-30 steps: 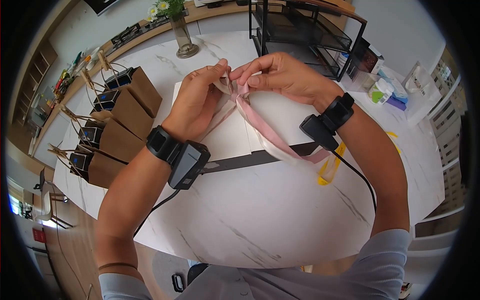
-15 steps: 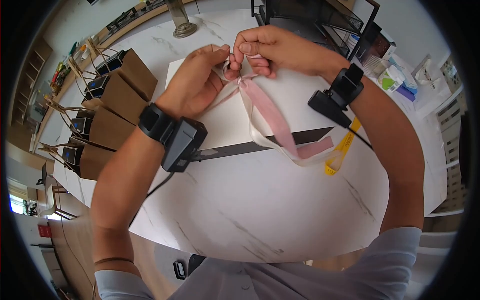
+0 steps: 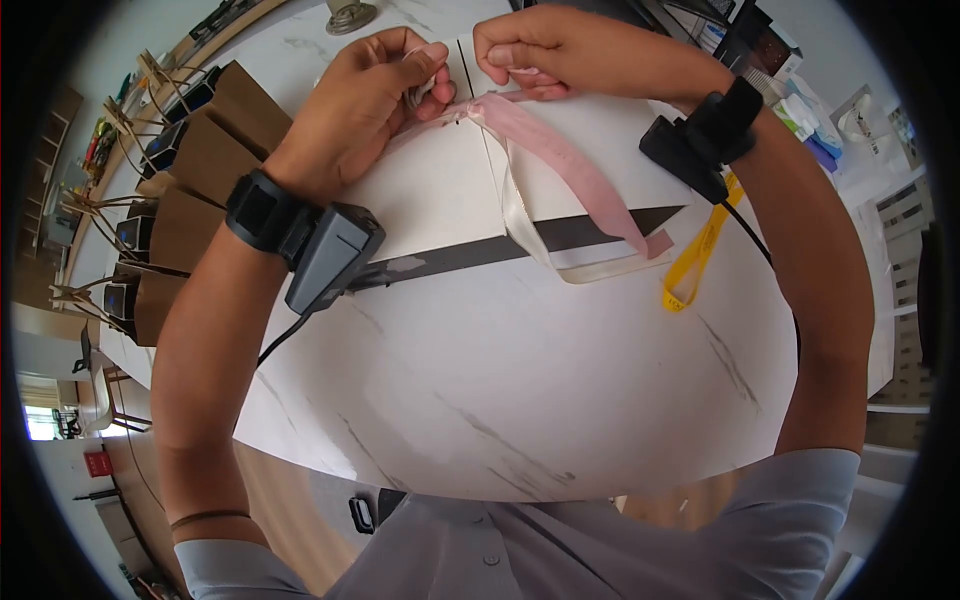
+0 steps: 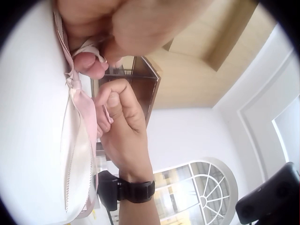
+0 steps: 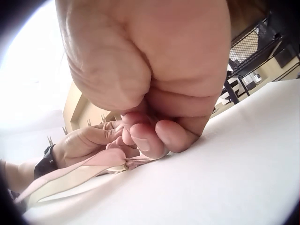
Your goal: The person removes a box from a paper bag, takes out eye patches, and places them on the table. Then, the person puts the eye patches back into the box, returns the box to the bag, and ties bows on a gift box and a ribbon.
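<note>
A pink and cream ribbon (image 3: 566,160) lies across a white box (image 3: 425,215), knotted near the middle of the top. Its two loose tails hang over the dark front side toward the table. My left hand (image 3: 365,100), left of the knot (image 4: 73,82), pinches a cream ribbon end between thumb and fingers. To the right, my right hand (image 3: 560,58) has its fingers curled round another piece of ribbon, pink where it shows in the left wrist view. In the right wrist view its fingertips (image 5: 147,138) are close over the box top, beside the knot.
Several brown paper bags (image 3: 255,110) with clothespins on their handles stand at the left. A yellow strap (image 3: 690,265) lies by the box's right front corner. Behind are a glass vase base (image 3: 350,17) and a black mesh rack (image 5: 246,49). Small packages (image 3: 805,125) sit at the right.
My hands have moved apart, the left leftward and the right to the right, drawing the ribbon ends out from the knot. The head view has tilted down, so the vase and rack mostly leave it.
</note>
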A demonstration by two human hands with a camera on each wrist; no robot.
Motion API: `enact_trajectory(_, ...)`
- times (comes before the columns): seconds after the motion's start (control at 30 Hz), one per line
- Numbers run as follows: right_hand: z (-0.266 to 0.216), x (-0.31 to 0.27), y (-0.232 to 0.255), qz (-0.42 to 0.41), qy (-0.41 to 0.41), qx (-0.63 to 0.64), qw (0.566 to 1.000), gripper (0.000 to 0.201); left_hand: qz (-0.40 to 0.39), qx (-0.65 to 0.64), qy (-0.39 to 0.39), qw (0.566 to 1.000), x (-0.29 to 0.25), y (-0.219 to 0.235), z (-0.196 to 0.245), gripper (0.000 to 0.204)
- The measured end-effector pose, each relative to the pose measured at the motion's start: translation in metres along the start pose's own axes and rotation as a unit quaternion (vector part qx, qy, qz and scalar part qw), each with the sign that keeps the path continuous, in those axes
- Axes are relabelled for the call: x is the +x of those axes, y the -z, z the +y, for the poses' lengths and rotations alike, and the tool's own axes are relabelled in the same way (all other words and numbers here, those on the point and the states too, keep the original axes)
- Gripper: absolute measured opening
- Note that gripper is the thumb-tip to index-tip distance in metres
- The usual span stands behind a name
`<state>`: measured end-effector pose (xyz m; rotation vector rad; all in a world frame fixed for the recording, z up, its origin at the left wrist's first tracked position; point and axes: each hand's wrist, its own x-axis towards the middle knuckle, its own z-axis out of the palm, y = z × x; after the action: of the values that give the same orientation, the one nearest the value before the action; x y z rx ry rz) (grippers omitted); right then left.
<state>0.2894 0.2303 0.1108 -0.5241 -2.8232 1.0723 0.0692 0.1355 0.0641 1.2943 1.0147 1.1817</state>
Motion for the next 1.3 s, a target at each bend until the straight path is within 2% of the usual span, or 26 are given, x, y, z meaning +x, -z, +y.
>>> enact_trajectory(0.1, 0.014, 0.014, -0.004, -0.011, 0.034, 0.049, 0.998, 0.025, 0.011, -0.002, -0.003, 1.0, 0.001, 0.0, 0.003, 0.017)
enact_trajectory(0.17, 0.014, 0.022, -0.004, 0.046, 0.031, 0.165, 0.985, 0.023, 0.031, -0.021, -0.016, 0.999, -0.002, -0.007, 0.004, 0.021)
enact_trajectory(0.2, 0.013, 0.018, -0.006, 0.077, 0.033, 0.25, 0.965, 0.024, 0.046, 0.001, -0.026, 0.999, -0.007, -0.012, 0.007, 0.027)
enact_trajectory(0.23, 0.005, 0.012, -0.007, 0.082, 0.036, 0.244, 0.966, 0.024, 0.063, 0.022, -0.034, 0.997, -0.014, -0.018, 0.011, 0.034)
enact_trajectory(0.27, -0.002, 0.005, -0.009, 0.122, 0.027, 0.251, 0.96, 0.028, 0.061, 0.025, -0.04, 0.997, -0.021, -0.018, 0.015, 0.034)
enact_trajectory(0.3, -0.006, -0.001, -0.011, 0.159, 0.018, 0.261, 0.952, 0.034, 0.08, 0.113, -0.03, 0.99, -0.031, -0.015, 0.018, 0.039)
enact_trajectory(0.33, -0.004, -0.011, -0.008, 0.179, 0.005, 0.187, 0.966, 0.042, 0.099, 0.2, -0.02, 0.975, -0.042, -0.013, 0.022, 0.044)
enact_trajectory(0.37, 0.004, -0.019, -0.005, 0.181, 0.008, 0.182, 0.966, 0.042, 0.099, 0.201, -0.026, 0.974, -0.052, -0.015, 0.022, 0.044)
enact_trajectory(0.4, 0.019, -0.025, -0.003, 0.275, 0.028, 0.052, 0.96, 0.041, 0.13, 0.246, -0.047, 0.959, -0.061, -0.017, 0.02, 0.044)
enact_trajectory(0.43, 0.031, -0.03, -0.002, 0.363, 0.048, -0.081, 0.927, 0.041, 0.162, 0.289, -0.071, 0.941, -0.065, -0.016, 0.018, 0.043)
enact_trajectory(0.47, 0.028, -0.035, -0.004, 0.44, 0.077, -0.161, 0.88, 0.035, 0.175, 0.303, -0.078, 0.934, -0.065, -0.01, 0.014, 0.044)
enact_trajectory(0.5, 0.025, -0.042, -0.004, 0.443, 0.082, -0.169, 0.877, 0.035, 0.177, 0.303, -0.088, 0.932, -0.065, -0.004, 0.015, 0.044)
enact_trajectory(0.57, -0.01, -0.063, -0.031, 0.473, 0.014, -0.154, 0.867, 0.023, 0.138, 0.447, -0.109, 0.877, -0.067, 0.001, 0.02, 0.048)
enact_trajectory(0.6, -0.025, -0.067, -0.046, 0.434, -0.007, -0.205, 0.877, 0.021, 0.139, 0.491, -0.105, 0.853, -0.067, 0.001, 0.02, 0.055)
enact_trajectory(0.63, -0.04, -0.068, -0.061, 0.395, -0.03, -0.254, 0.882, 0.021, 0.141, 0.492, -0.112, 0.852, -0.068, 0.001, 0.021, 0.055)
enact_trajectory(0.67, -0.052, -0.068, -0.073, 0.4, -0.029, -0.258, 0.879, 0.021, 0.147, 0.509, -0.099, 0.842, -0.068, 0.0, 0.023, 0.056)
enact_trajectory(0.73, -0.066, -0.068, -0.091, 0.3, -0.045, -0.353, 0.885, 0.028, 0.145, 0.534, -0.09, 0.828, -0.063, 0.001, 0.024, 0.058)
enact_trajectory(0.8, -0.057, -0.059, -0.095, 0.315, -0.03, -0.351, 0.881, 0.028, 0.102, 0.513, -0.097, 0.847, -0.059, 0.007, 0.021, 0.061)
enact_trajectory(0.87, -0.048, -0.047, -0.089, 0.319, -0.006, -0.354, 0.879, 0.027, 0.099, 0.514, -0.121, 0.844, -0.056, -0.003, 0.021, 0.061)
enact_trajectory(0.93, -0.039, -0.045, -0.075, 0.243, -0.047, -0.314, 0.917, 0.022, 0.074, 0.523, -0.16, 0.834, -0.057, -0.01, 0.022, 0.058)
enact_trajectory(0.97, -0.035, -0.047, -0.07, 0.242, -0.046, -0.316, 0.916, 0.022, 0.075, 0.522, -0.162, 0.834, -0.059, -0.011, 0.026, 0.058)
enact_trajectory(1.03, -0.032, -0.057, -0.061, 0.269, -0.016, -0.234, 0.934, 0.018, 0.088, 0.528, -0.06, 0.842, -0.063, -0.015, 0.037, 0.055)
enact_trajectory(1.13, -0.044, -0.082, -0.052, 0.231, -0.01, -0.161, 0.959, 0.026, 0.067, 0.529, -0.072, 0.843, -0.067, 0.001, 0.032, 0.059)
enact_trajectory(1.17, -0.048, -0.089, -0.052, 0.204, 0.001, -0.121, 0.971, 0.029, 0.068, 0.528, -0.072, 0.844, -0.068, 0.003, 0.032, 0.059)
enact_trajectory(1.23, -0.045, -0.095, -0.055, 0.198, 0.006, -0.117, 0.973, 0.032, 0.094, 0.499, -0.107, 0.855, -0.068, 0.004, 0.034, 0.055)
enact_trajectory(1.3, -0.059, -0.1, -0.052, 0.172, -0.097, -0.122, 0.973, 0.026, 0.114, 0.475, -0.115, 0.865, -0.064, 0.002, 0.034, 0.051)
